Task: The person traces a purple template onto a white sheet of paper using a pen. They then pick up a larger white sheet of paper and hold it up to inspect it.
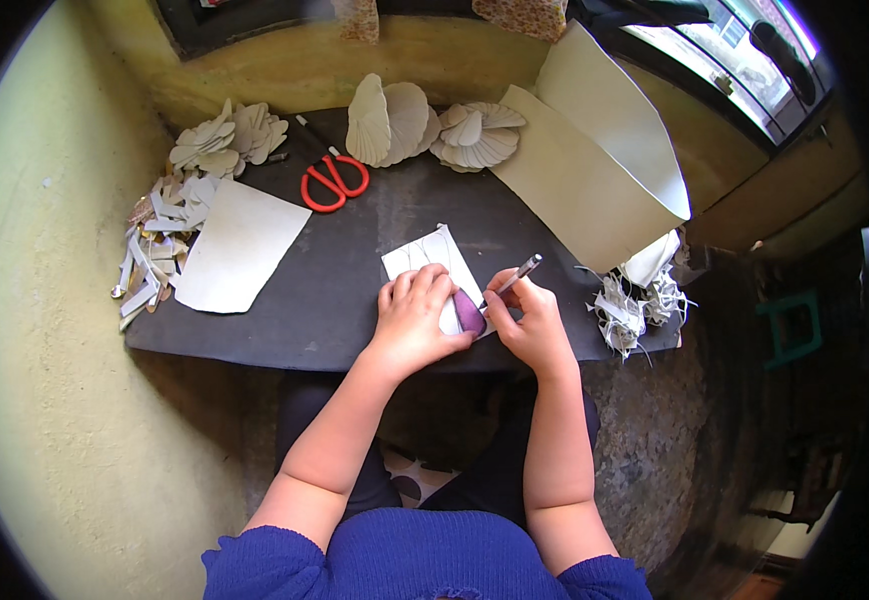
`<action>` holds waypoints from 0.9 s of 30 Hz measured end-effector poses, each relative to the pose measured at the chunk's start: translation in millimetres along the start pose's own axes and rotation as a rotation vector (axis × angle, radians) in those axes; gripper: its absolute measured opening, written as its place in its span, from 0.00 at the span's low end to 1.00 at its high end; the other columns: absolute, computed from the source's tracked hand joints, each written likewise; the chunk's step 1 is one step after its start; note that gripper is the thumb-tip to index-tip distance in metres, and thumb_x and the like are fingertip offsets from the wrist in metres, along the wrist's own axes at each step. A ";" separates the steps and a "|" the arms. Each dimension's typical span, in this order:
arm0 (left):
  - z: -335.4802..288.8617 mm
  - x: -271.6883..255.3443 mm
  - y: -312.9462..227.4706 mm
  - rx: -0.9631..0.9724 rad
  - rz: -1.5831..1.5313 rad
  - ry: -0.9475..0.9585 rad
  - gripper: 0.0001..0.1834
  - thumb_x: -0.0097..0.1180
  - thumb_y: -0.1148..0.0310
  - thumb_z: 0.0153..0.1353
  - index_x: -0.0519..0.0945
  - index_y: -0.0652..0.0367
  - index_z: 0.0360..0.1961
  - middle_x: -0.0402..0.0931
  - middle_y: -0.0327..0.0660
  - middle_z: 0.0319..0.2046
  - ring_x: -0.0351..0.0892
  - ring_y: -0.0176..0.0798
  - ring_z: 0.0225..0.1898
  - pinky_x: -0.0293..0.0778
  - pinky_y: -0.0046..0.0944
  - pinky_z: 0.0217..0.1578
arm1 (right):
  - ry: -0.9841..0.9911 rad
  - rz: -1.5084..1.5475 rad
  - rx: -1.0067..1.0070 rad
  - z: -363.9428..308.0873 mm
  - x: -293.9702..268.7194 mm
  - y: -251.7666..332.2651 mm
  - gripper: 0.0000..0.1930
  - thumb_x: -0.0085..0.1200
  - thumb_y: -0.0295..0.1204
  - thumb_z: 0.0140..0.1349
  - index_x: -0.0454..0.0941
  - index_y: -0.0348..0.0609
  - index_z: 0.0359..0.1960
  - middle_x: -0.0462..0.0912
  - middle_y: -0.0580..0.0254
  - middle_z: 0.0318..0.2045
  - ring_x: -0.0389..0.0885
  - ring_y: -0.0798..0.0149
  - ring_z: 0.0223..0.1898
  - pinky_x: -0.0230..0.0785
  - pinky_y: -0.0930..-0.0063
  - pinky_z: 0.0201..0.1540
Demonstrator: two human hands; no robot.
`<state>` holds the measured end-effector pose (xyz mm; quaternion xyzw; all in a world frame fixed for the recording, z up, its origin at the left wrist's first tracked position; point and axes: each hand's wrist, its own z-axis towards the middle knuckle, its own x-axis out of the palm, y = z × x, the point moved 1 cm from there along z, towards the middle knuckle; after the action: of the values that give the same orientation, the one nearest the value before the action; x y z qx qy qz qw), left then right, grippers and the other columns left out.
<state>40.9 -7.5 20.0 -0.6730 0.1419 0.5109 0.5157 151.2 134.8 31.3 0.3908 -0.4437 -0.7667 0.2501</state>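
A small white sheet (465, 262) with thin curved lines drawn on it lies near the table's front edge. On it rests a purple rounded template (470, 314), partly hidden under my left hand (417, 312). My left hand lies over the sheet with fingers stretched out, pressing the template down. Closed round a pen (525, 268) is my right hand (532, 318), with the pen's lower end beside the template's right edge. The exact spot of the pen tip is hard to make out.
Red-handled scissors (336, 183), petal-shaped cut pieces (391, 122) and a large curled sheet (595, 150) lie at the back of the dark table (355, 300). Left are a cut sheet (240, 245) and scraps (155, 240); shredded strips (640, 305) are right. A wall (75, 330) borders the left.
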 end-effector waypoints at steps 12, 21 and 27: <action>0.1 4.3 3.4 0.010 0.008 -0.021 0.35 0.69 0.47 0.44 0.76 0.54 0.51 0.67 0.41 0.60 0.60 0.47 0.65 0.54 0.50 0.64 | 0.044 -0.032 -0.002 -10.6 -10.1 4.3 0.04 0.56 0.18 0.58 0.74 0.35 0.33 0.79 0.57 0.23 0.80 0.67 0.25 0.73 0.73 0.31; -0.1 4.4 4.0 0.011 0.007 -0.028 0.35 0.69 0.47 0.43 0.76 0.55 0.51 0.66 0.42 0.60 0.61 0.48 0.64 0.54 0.50 0.64 | 0.115 -0.052 -0.005 -13.7 -11.8 8.4 0.05 0.57 0.19 0.57 0.74 0.35 0.33 0.80 0.55 0.24 0.81 0.63 0.25 0.74 0.72 0.32; 0.0 5.0 4.9 0.016 0.017 -0.028 0.36 0.68 0.46 0.44 0.76 0.55 0.51 0.66 0.43 0.60 0.61 0.47 0.64 0.54 0.50 0.64 | 0.156 -0.011 0.019 -15.5 -11.3 10.7 0.05 0.58 0.19 0.57 0.74 0.35 0.33 0.81 0.55 0.26 0.82 0.62 0.26 0.74 0.72 0.33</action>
<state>39.6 -7.9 13.2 -0.6604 0.1443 0.5234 0.5187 170.8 130.4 40.3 0.4541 -0.4279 -0.7310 0.2762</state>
